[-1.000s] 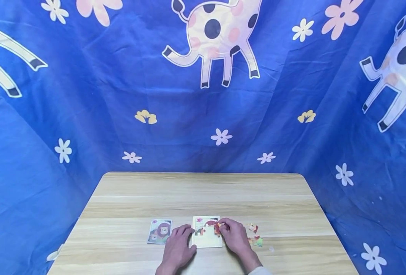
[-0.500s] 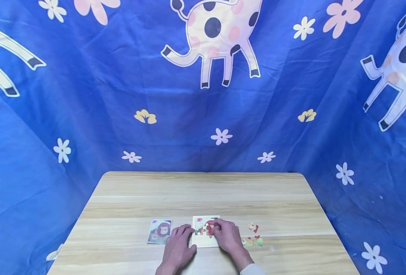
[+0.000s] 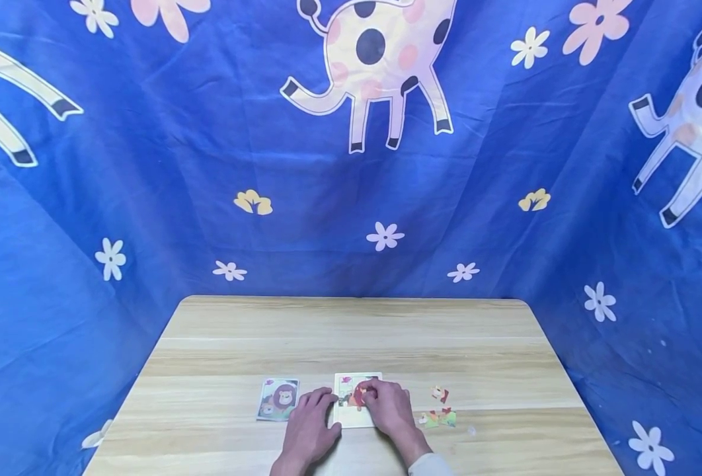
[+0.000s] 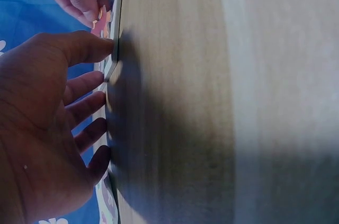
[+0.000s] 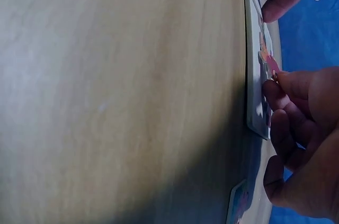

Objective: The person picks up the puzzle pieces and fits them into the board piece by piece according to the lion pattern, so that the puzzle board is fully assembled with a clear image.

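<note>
We judge the puzzle roughly half done: on the table, the pale rectangular tray carries picture pieces across its upper part, while its lower strip shows bare backing. Left over, we see a few small multicoloured cardboard pieces lying to its right. Our right hand pinches a small, flat red-and-orange piece between thumb and fingertip, tilted over the tray's upper half; we cannot tell whether it is seated. Our left hand, fingers relaxed, touches the tray's left side. Left of it lies the glossy lion picture card.
</note>
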Motion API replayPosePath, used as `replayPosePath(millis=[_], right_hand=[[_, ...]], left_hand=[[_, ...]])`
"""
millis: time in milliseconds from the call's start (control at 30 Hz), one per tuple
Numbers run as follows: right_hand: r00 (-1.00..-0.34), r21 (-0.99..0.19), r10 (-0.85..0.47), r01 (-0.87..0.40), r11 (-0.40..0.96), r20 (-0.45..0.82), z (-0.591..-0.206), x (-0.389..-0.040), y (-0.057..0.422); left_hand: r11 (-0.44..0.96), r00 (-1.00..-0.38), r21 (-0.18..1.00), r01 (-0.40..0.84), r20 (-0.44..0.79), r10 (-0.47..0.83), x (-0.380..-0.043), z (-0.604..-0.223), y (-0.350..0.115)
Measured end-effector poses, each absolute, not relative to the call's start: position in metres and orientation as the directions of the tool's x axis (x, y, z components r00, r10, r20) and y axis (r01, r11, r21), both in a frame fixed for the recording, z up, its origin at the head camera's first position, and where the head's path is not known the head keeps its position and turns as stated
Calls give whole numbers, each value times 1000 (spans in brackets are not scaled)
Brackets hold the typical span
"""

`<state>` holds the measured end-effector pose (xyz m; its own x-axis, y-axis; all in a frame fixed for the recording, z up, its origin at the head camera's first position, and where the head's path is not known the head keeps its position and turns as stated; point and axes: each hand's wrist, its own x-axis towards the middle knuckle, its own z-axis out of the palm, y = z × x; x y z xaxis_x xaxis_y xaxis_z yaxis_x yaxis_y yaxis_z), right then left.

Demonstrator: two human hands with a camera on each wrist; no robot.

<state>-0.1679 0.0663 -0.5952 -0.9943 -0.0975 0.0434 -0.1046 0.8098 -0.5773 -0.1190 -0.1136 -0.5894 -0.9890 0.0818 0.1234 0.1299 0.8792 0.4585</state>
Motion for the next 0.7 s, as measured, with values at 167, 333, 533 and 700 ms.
replayPosePath(millis=[167,333,533,700], right_hand=[[-994,-569,-97,-109,815,52,-596,-165,69],[-992,-564,-105,-124,817,66,-599,-162,72],[-980,-523,-159,-197,829,116,-601,-156,75],[-968,-478,-216,-249,842,124,-602,-154,74]], left_hand=[[879,-988,458,131,138,75,-115,-588,-110],[881,-990,458,119,127,68,-110,-586,-106],[890,-990,442,111,124,61,-104,-586,-104],[888,-990,447,109,132,55,-104,-586,-104]])
